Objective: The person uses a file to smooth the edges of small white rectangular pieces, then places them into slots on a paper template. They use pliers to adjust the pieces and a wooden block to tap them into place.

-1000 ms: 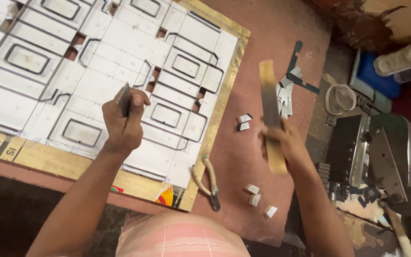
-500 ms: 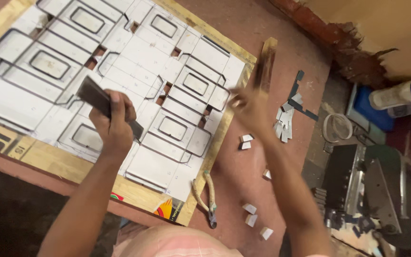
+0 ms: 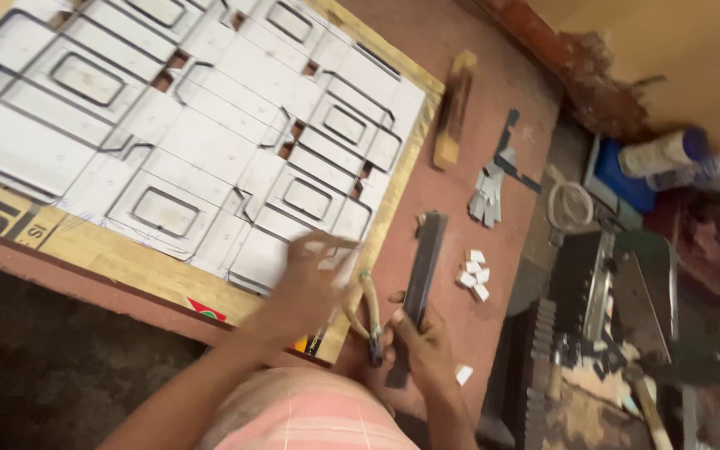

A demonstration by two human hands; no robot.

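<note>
Dark metal strip (image 3: 423, 265) gripped in right hand (image 3: 423, 348); left hand (image 3: 310, 271), blurred, grip unclear, hovered beside pliers (image 3: 366, 312). Risked cutting fingers on the strip's edge.

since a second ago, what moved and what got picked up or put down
The right hand let go of the wooden strip, which now lies beside the board's far corner, and now grips the dark metal bar that the left hand held before. The left hand, blurred, has come down to the board's near edge by the pliers. The die board and small white blocks stayed put.
</note>
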